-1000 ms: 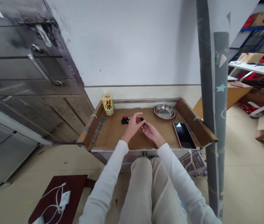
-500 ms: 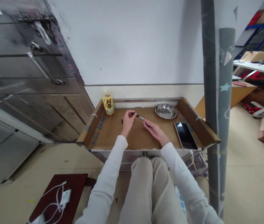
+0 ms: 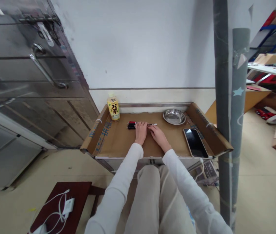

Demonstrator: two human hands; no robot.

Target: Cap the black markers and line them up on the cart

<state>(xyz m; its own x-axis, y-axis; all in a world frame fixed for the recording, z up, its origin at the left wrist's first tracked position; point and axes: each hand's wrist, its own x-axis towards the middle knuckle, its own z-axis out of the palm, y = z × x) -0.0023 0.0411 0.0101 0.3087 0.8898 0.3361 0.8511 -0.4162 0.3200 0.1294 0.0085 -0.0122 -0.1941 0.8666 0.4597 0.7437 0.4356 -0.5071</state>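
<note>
We see an evenly lit indoor scene, bright and diffuse, with no hard shadows; only a faint shade lies under the hands (image 3: 150,132) on the table (image 3: 120,143). The white wall (image 3: 140,45) reads slightly bluish. The metal cabinet (image 3: 18,65) shows smeared dull reflections, and the steel bowl (image 3: 174,116) carries a soft glint. Wide-angle distortion bends the pole (image 3: 222,97) and stretches the edges. Small items look soft.
</note>
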